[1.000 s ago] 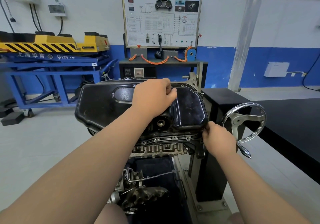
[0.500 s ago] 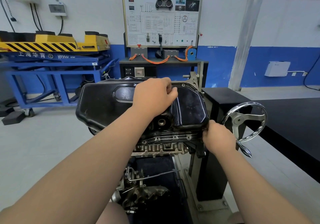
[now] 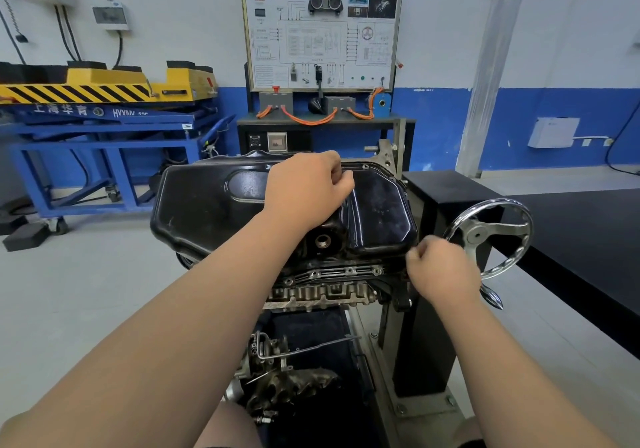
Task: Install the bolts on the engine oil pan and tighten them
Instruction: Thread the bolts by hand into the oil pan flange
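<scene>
Glossy black oil pan sits bottom-up atop the mounted engine.

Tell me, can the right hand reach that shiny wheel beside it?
Probably yes. The right hand sits close beside the silver handwheel, with only open air between them. Its fingers are curled though, so they would need to open first.

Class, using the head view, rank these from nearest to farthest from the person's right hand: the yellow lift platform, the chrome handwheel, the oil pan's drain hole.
From the right hand:
1. Chrome handwheel, just to its right.
2. Drain hole, to its left on the oil pan.
3. Yellow lift platform, far left by the wall.
</scene>
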Available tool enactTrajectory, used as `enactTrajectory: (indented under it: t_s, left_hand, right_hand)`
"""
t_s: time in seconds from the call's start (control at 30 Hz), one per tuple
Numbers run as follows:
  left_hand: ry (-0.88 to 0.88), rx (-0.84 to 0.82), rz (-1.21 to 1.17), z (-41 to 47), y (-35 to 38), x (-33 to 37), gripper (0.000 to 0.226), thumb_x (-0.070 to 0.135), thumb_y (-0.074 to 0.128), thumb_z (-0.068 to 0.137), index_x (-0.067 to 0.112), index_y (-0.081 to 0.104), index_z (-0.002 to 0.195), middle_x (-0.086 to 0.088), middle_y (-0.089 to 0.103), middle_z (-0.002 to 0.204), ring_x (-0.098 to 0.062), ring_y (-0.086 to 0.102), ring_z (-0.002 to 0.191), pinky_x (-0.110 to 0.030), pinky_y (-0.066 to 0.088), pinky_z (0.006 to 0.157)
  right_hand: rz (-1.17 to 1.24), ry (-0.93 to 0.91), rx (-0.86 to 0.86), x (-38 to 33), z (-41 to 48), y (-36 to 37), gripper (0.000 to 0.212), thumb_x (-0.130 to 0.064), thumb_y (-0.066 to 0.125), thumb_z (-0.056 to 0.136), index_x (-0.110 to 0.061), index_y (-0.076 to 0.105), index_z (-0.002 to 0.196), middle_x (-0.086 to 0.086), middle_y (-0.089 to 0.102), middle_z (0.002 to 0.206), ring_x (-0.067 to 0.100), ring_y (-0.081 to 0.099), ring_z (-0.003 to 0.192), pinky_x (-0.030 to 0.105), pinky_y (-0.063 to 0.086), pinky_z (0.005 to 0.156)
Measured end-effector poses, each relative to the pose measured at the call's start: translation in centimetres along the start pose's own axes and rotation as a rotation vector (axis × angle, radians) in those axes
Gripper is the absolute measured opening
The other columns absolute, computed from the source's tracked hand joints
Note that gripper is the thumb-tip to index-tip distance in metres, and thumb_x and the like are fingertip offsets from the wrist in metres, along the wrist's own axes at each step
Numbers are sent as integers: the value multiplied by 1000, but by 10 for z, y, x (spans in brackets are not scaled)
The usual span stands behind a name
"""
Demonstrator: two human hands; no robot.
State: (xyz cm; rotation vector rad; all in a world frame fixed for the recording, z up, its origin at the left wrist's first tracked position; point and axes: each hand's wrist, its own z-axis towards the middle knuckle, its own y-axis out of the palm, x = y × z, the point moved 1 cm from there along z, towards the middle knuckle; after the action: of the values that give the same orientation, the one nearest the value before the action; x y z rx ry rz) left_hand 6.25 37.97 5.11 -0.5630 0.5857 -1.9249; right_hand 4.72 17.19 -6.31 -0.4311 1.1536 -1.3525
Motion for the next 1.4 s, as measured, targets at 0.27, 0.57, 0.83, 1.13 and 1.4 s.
enactTrajectory:
  t_s: [0.27, 0.57, 0.83, 1.13, 1.4]
  left_hand:
    - [-188, -20, -463, 1, -22, -9, 31, 36, 61, 85, 19, 52, 61, 7, 48, 51, -5, 44, 53, -29, 40, 59]
    - [-245, 260, 11, -83, -61, -84, 23, 37, 58, 86, 22, 56, 69, 12, 49, 58, -19, 51, 61, -25, 29, 55]
    - [-237, 290, -127, -67, -59, -93, 29, 38, 53, 85, 16, 58, 66, 10, 44, 52, -13, 44, 56, -25, 27, 52]
    - [-212, 280, -142, -50, -60, -100, 28, 35, 56, 87, 16, 58, 67, 3, 53, 55, -19, 48, 56, -26, 30, 57]
    - [-202, 260, -152, -43, -58, -102, 28, 33, 60, 88, 15, 57, 66, 1, 53, 54, -20, 50, 54, -27, 33, 54]
  right_hand:
    - [74, -743, -13, -103, -30, -30, 107, -65, 67, 69, -26, 7, 150, -4, 2, 156, 21, 5, 144, 50, 21, 115]
    - [130, -720, -34, -99, -33, -16, 101, -64, 63, 76, -37, -4, 147, -22, -21, 152, 18, 52, 120, 29, 49, 65]
    - [183, -654, -49, -105, -32, -18, 96, -60, 62, 79, -37, -2, 147, -21, -19, 154, 17, 55, 116, 29, 50, 69]
    - [217, -619, -20, -111, -27, -19, 92, -58, 61, 82, -35, 3, 148, -21, -13, 155, 16, 48, 125, 33, 50, 79]
    - [239, -604, -21, -112, -27, -20, 91, -58, 61, 82, -33, 4, 148, -22, -12, 154, 16, 46, 127, 34, 53, 80]
